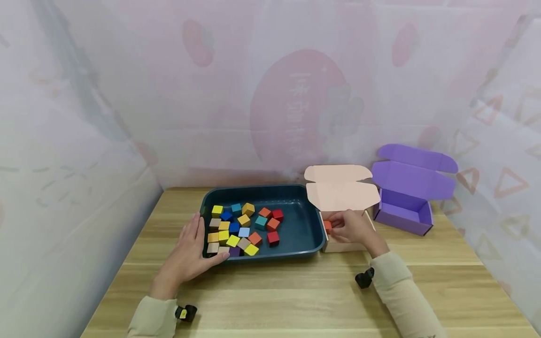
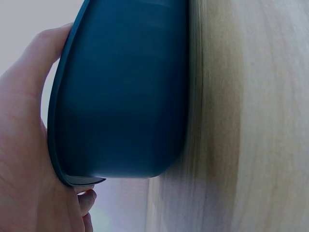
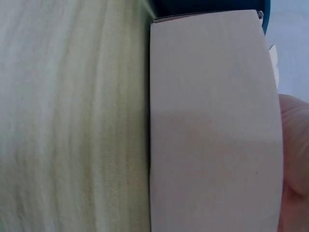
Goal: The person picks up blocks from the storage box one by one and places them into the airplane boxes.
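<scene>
My left hand (image 1: 186, 251) rests along the left end of the dark blue tray (image 1: 270, 255), fingers straight at the rim and thumb over the front corner. In the left wrist view the hand (image 2: 29, 135) lies against the rim of the tray (image 2: 120, 96). Over the open pale peach box (image 1: 344, 247), my right hand (image 1: 351, 228) pinches an orange cube (image 1: 327, 227) near the box's left wall. The right wrist view has the box's front side (image 3: 217, 121) covering most of the hand (image 3: 295, 150), so the cube is hidden there.
Several coloured cubes (image 1: 234, 227) lie in the tray's left half and middle, among them a red cube (image 1: 273, 238). An open purple box (image 1: 401, 221) stands right of the peach box, lid raised. The wooden table (image 1: 270, 295) meets a printed cloth backdrop (image 1: 228, 117).
</scene>
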Available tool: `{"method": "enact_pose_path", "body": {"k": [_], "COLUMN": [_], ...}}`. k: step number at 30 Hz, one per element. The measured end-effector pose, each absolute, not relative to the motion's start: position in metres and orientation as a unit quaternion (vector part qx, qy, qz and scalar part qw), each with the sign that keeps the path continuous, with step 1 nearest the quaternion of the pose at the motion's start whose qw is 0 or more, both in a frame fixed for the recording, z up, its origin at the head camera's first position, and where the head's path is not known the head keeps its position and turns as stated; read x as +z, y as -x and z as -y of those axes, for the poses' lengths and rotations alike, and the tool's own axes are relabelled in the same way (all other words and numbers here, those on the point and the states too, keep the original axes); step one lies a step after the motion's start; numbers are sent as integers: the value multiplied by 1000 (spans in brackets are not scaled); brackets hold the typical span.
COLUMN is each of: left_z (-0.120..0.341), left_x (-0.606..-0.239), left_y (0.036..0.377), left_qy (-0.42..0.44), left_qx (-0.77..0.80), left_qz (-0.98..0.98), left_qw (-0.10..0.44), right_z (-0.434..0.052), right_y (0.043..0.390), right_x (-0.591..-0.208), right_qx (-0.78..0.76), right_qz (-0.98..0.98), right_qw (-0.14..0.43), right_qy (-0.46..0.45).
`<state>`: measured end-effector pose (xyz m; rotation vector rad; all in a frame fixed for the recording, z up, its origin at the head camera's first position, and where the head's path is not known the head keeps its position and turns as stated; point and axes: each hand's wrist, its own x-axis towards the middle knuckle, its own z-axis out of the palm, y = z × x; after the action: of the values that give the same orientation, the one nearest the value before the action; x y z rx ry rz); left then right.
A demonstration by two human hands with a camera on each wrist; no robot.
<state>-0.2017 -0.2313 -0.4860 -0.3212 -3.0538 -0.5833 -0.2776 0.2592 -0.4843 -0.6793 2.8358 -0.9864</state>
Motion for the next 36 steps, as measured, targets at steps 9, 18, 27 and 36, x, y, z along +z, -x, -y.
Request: {"method": "enact_pose_path", "body": {"k": [9, 18, 27, 36], "left_z": [232, 232, 234, 232], "left_x": [-486, -486, -486, -487], "left_y": [199, 198, 198, 200], "left_qy": [103, 100, 99, 99], "left_qx": [-186, -191, -189, -186], "left_qz": [977, 976, 977, 977], "left_qw": [6, 6, 8, 12], "right_z": [-253, -248, -245, -252], "right_y": [273, 274, 276, 270], "right_x": [-487, -488, -486, -461], "right_qx": [-348, -342, -337, -295], "right_qz": [-922, -931, -933, -937], "right_qw": [20, 5, 16, -32], "right_qy": [169, 125, 123, 185]}}
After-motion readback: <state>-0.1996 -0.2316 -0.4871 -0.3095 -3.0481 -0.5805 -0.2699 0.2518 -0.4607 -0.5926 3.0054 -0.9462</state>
